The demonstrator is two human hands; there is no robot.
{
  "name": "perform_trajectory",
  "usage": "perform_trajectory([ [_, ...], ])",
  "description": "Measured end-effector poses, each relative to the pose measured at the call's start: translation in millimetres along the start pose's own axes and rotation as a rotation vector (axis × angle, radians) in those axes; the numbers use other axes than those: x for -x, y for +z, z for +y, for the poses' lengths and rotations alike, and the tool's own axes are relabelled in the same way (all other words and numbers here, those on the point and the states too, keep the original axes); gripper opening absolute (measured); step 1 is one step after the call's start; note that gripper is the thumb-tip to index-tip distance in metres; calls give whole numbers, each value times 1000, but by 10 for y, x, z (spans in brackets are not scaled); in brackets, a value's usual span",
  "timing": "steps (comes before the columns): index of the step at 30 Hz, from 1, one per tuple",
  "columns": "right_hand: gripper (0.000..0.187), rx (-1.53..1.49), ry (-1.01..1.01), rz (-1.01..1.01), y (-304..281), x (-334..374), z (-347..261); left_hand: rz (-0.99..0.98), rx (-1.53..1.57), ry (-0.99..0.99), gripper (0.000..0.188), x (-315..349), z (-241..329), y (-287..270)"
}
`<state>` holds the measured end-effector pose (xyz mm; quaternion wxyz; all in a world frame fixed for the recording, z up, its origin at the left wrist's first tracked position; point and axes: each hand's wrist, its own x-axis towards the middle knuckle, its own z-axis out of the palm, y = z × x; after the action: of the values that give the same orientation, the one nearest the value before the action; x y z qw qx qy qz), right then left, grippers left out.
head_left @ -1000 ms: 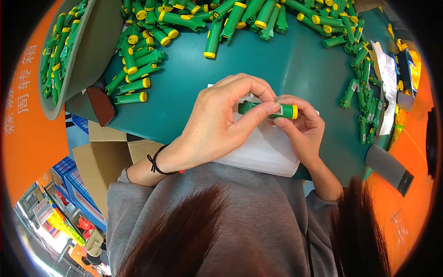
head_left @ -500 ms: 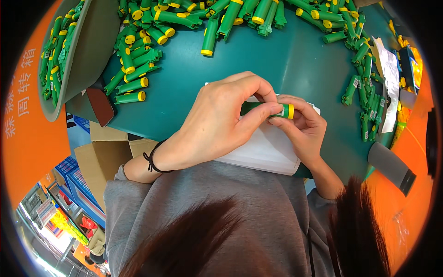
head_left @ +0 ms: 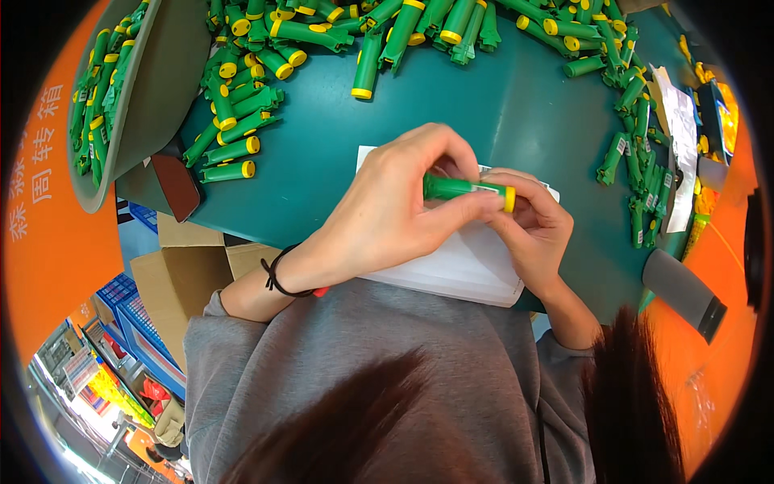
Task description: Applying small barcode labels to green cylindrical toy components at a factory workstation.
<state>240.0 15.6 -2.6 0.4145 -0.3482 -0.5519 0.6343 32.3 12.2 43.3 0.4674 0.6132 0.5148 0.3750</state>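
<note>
Over a white sheet of paper [head_left: 451,266], I hold a green plastic tube with a yellow end cap [head_left: 447,189] in both hands. My left hand [head_left: 387,206] is closed round its green body, thumb pressed along the near side. A small white label shows on the tube near that thumb. On the other end, my right hand [head_left: 542,222] pinches the tube by the yellow cap, fingers behind it and thumb in front. The tube's far end is partly hidden by my left fingers.
Many similar tubes [head_left: 310,32] lie heaped along the far side of the green table [head_left: 322,105]. Labelled tubes [head_left: 637,173] lie at right beside a white strip [head_left: 680,145]. A grey bin [head_left: 161,89] of tubes stands left, with an open cardboard box [head_left: 189,282] below.
My left fingertips have lifted slightly, showing more of the green tube body. My left thumb has slid a little right toward the cap. Both hands still hold the tube.
</note>
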Motion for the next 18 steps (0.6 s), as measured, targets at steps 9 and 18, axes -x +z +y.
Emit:
perform_trajectory([
  [9, 41, 273, -167, -37, -62, -56, -38, -41, 390, -269, 32, -21, -54, 46],
  [18, 99, 4, -73, -24, 31, -401, -351, -227, 15, 167, 31, 67, 65, 148],
])
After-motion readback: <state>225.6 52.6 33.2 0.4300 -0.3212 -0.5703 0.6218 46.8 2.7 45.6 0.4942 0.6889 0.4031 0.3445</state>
